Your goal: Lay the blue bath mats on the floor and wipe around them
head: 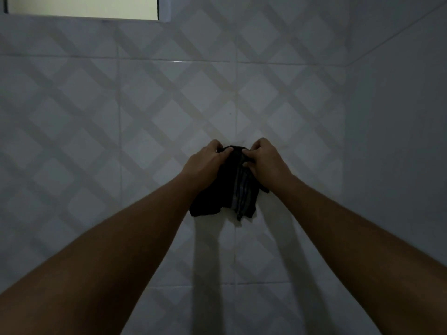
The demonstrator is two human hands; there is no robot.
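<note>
A dark cloth [225,197] with a few pale stripes hangs against a white tiled wall [145,117] in front of me. My left hand [205,163] grips its upper left part. My right hand [266,163] pinches its upper right part, fingers curled into the fabric. Both arms reach straight forward. The top of the cloth is bunched between the two hands and its lower edge hangs loose. No blue bath mat is in view.
The wall tiles carry a grey diamond lattice pattern. A window or frame opening [82,7] sits at the top left. A plain side wall [399,141] meets the tiled wall in a corner on the right. The light is dim.
</note>
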